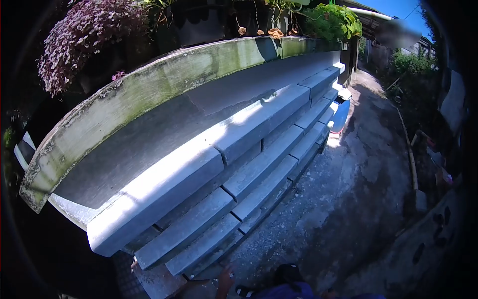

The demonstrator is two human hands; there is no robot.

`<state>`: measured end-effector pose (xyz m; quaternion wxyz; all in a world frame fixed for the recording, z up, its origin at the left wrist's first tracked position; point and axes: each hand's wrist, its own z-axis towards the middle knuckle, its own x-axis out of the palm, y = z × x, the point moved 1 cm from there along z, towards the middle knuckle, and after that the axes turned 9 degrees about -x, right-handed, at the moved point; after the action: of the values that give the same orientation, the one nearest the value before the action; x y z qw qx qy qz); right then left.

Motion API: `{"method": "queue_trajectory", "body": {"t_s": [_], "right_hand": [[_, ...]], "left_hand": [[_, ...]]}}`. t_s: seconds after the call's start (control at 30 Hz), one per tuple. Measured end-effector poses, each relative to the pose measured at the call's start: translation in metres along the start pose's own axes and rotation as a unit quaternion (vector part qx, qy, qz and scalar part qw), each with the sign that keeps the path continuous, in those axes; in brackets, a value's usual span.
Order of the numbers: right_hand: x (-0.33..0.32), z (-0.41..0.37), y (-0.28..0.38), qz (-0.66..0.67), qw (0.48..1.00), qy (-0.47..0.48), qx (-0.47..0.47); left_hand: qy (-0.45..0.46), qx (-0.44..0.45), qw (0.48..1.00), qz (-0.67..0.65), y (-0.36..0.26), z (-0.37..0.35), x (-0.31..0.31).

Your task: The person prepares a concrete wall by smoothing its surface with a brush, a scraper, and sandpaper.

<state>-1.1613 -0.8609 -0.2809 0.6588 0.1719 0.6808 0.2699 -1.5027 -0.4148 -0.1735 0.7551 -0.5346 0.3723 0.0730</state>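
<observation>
My left hand (225,278) shows at the bottom edge, small and in shade, beside the lower end of the block stack. Its fingers look loosely apart, and I see nothing held in them. Nearest to it are a pale, rough-edged block (158,280) at the stack's foot and a long grey block (203,245) in a low row. Long light grey blocks lie in stepped rows along the wall, with a large top block (157,194) partly in bright sun. My right hand is not in view.
A mossy concrete ledge (164,79) overhangs the blocks, with potted plants above. A blue drum (340,115) stands past the stack's far end. On the right runs a concrete path (343,199), with a long pole (409,149) along its side.
</observation>
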Motion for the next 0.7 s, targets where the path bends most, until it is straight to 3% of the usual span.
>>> {"method": "queue_trajectory", "body": {"t_s": [0.03, 0.1, 0.2, 0.27, 0.33, 0.37, 0.43, 0.53, 0.6, 0.67, 0.7], "right_hand": [[0.007, 0.015, 0.000, -0.006, 1.000, 0.022, -0.010], [0.022, 0.052, 0.009, -0.013, 0.996, 0.069, -0.048], [0.069, 0.131, 0.044, -0.024, 0.977, 0.152, -0.148], [0.101, 0.186, 0.090, -0.043, 0.951, 0.205, -0.229], [0.167, 0.245, 0.111, -0.004, 0.916, 0.175, -0.360], [0.145, 0.255, 0.171, 0.045, 0.930, 0.243, -0.272], [0.143, 0.281, 0.232, 0.109, 0.891, 0.247, -0.365], [0.139, 0.305, 0.273, 0.149, 0.832, 0.333, -0.417], [0.145, 0.310, 0.264, 0.141, 0.787, 0.384, -0.463], [0.192, 0.323, 0.220, 0.118, 0.738, 0.389, -0.538], [0.219, 0.332, 0.186, 0.018, 0.723, 0.439, -0.533]], "left_hand": [[-0.055, -0.025, 0.997, -0.048, 0.011, -0.020, 0.021], [-0.242, -0.143, 0.959, 0.024, 0.057, -0.088, 0.084], [-0.236, -0.412, 0.880, 0.010, 0.029, -0.123, 0.091], [-0.239, -0.496, 0.835, -0.002, 0.009, -0.133, 0.093], [-0.259, -0.541, 0.800, -0.011, -0.010, -0.146, 0.099], [-0.270, -0.557, 0.786, -0.015, -0.018, -0.155, 0.105], [-0.298, -0.577, 0.760, -0.026, -0.036, -0.170, 0.119], [-0.336, -0.599, 0.725, -0.042, -0.068, -0.193, 0.145], [-0.358, -0.601, 0.713, -0.042, -0.089, -0.212, 0.169], [-0.381, -0.606, 0.696, -0.050, -0.111, -0.224, 0.182], [-0.389, -0.611, 0.687, -0.054, -0.121, -0.229, 0.187]]}}
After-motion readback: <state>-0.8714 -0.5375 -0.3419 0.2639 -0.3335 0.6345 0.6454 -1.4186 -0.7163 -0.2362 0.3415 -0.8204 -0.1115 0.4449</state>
